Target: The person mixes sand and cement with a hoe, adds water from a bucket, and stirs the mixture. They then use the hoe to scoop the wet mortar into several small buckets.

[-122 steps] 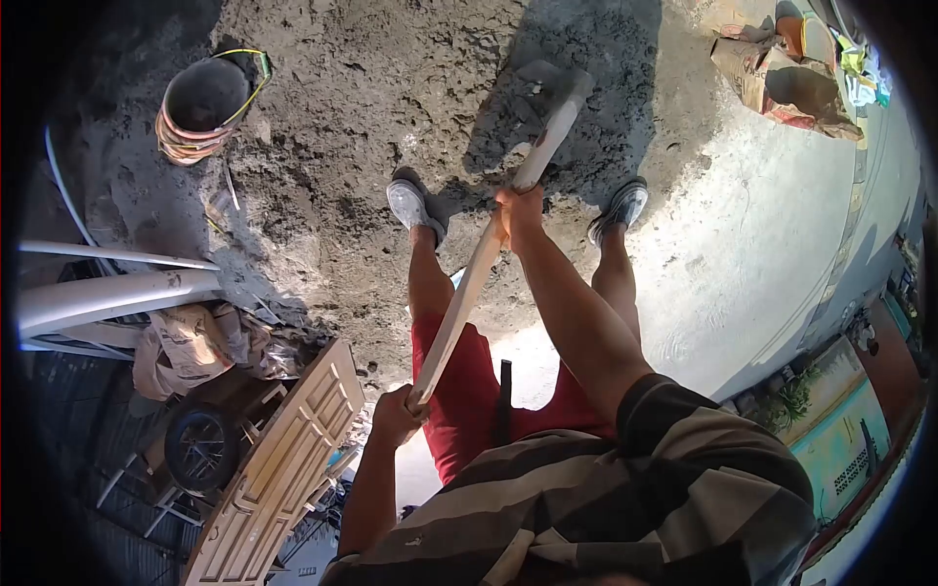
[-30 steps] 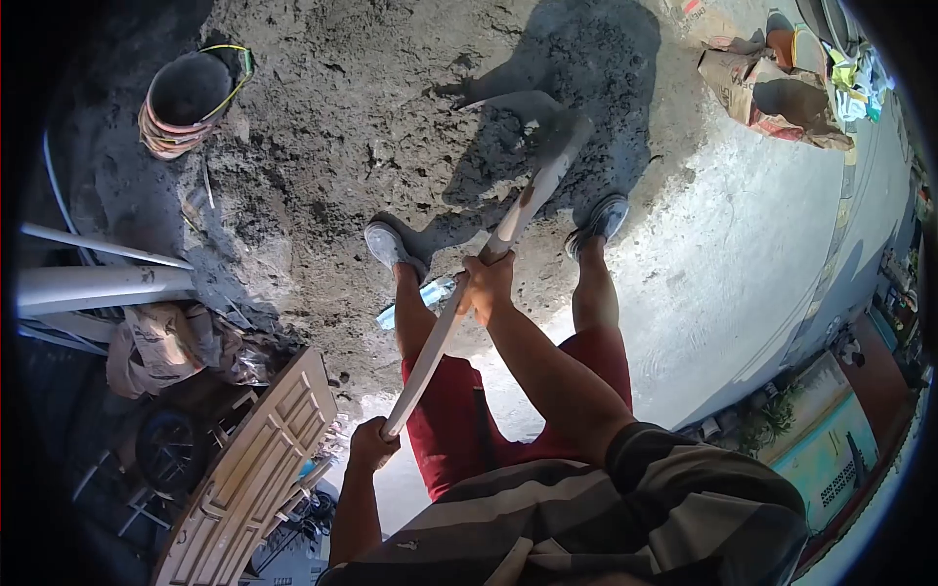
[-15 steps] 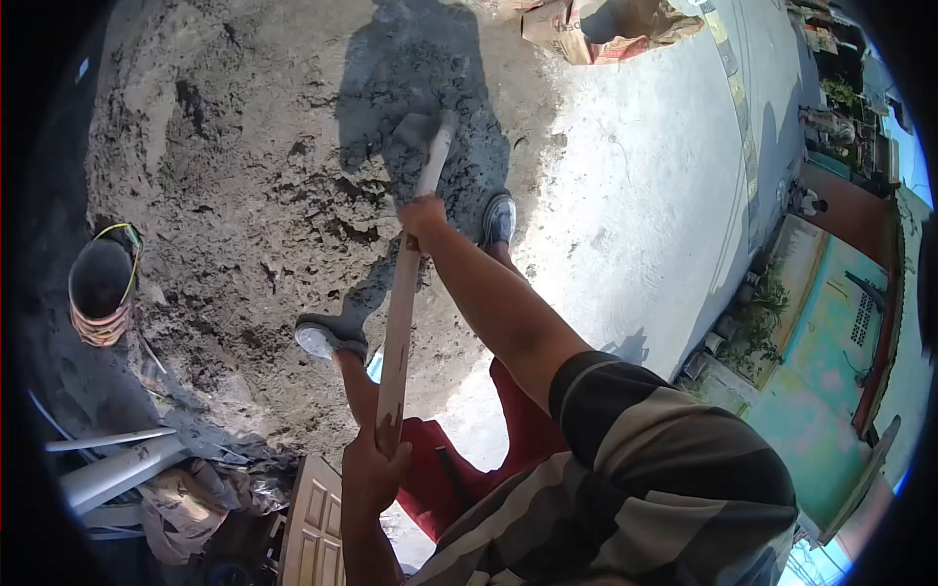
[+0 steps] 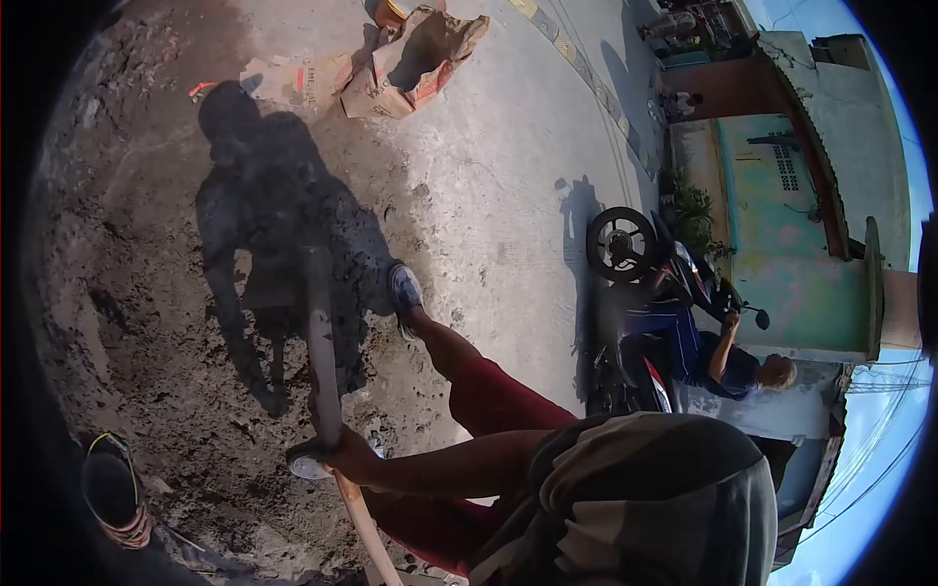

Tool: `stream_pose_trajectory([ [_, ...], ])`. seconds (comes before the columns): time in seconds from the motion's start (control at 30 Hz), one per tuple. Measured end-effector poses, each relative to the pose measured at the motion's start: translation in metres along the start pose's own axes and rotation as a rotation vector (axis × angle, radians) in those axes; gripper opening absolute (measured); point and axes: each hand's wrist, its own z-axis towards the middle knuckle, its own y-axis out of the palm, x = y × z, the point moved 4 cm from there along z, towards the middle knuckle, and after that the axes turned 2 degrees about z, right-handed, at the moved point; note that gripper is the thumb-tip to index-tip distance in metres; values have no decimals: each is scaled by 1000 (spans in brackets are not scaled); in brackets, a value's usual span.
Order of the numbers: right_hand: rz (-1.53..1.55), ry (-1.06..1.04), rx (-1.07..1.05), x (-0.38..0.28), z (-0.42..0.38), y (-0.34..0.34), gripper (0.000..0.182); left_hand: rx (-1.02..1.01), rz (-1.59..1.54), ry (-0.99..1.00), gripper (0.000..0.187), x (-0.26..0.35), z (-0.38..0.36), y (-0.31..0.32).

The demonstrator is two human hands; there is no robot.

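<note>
My right hand is closed around the long wooden handle of a hoe. The handle stretches away from me over rough, wet-looking grey mortar mix. Its far end lies in my shadow, where the blade is dark and hard to make out. The near end of the handle runs out at the bottom edge, and my left hand is out of view. My two shoes, one on the right and one beside my right hand, stand on the mix.
An open paper cement bag lies at the top. A dark bucket with a wire handle stands at the lower left. On the right a person rides a motorcycle on the concrete road, past a green wall.
My view has swung to the right and up. The motorcycle with its rider has come into view. My right hand has slid nearer along the handle; my left hand has left the view.
</note>
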Motion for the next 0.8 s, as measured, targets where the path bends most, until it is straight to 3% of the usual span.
stream_pose_trajectory([
  [0.03,-184,-170,40,-14,12,-7,60,10,-117,95,40,10,15,7],
  [0.07,-69,-242,-15,-29,39,-15,56,3,-309,178,39,20,31,23],
  [0.1,-91,-264,-19,-68,52,-17,49,-215,-892,47,28,90,39,14],
  [0.13,-38,-308,-10,-117,64,-13,45,-200,-533,38,22,130,60,-1],
  [0.17,-18,-365,120,-153,86,-7,27,-12,-529,307,27,161,90,-1],
  [0.2,-134,-486,115,-189,124,-3,24,79,-436,303,31,216,89,-32],
  [0.23,-187,-455,213,-226,147,7,20,171,-340,291,35,271,90,-64],
  [0.27,-335,-432,110,-250,188,10,22,260,-245,270,40,327,91,-96],
  [0.33,-610,-308,85,-247,257,17,27,217,-402,226,42,352,89,-105],
  [0.37,-621,-302,61,-226,251,31,27,231,-415,208,42,338,85,-100],
  [0.43,-770,-26,113,-138,231,40,36,181,-654,78,44,283,50,-53],
  [0.47,-880,-166,194,-68,261,30,49,151,-696,28,43,238,37,-22],
  [0.5,-791,-99,270,-23,223,33,59,122,-731,-17,43,193,20,-1],
  [0.53,-670,-9,199,5,189,38,60,153,-531,-91,41,173,-1,-9],
  [0.6,-451,-112,172,39,146,41,50,139,-456,-77,36,126,-25,-3],
  [0.73,-52,3,78,72,41,20,48,141,-352,-196,28,18,-45,61],
  [0.8,93,-18,51,79,17,-6,45,133,-199,-151,29,20,-48,69],
])
